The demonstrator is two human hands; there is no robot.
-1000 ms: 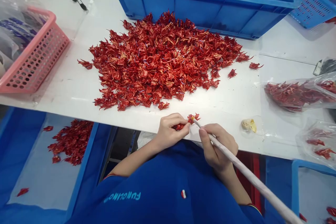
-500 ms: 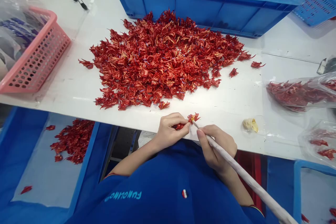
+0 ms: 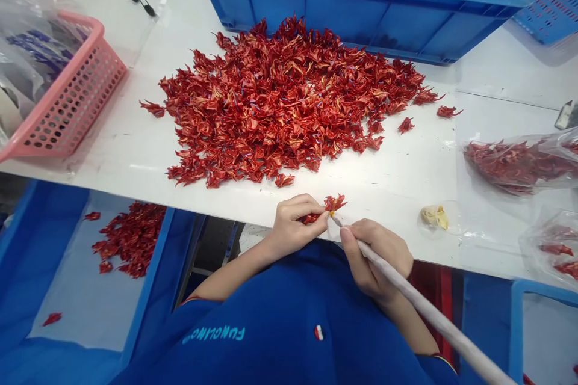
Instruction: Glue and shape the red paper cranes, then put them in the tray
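My left hand pinches a small red artificial flower by its lower part, close to the table's front edge. Another red piece shows between the thumb and forefinger, partly hidden. Closed pen-like, my right hand holds a brush with a long pale handle that runs out at the lower right. Its narrow grey end touches the flower's base, where a spot of yellow shows. Beyond both hands lies a wide heap of similar red flowers.
Behind the heap stands a blue bin of dark green pieces. A pink basket is at left. Yellowish paste sits on clear film to the right, near a plastic bag of red flowers. Below left, a blue tray holds more.
The brush tip has shifted slightly down, from the flower's middle toward its base, and the flower has turned a little. The whole view has shifted slightly.
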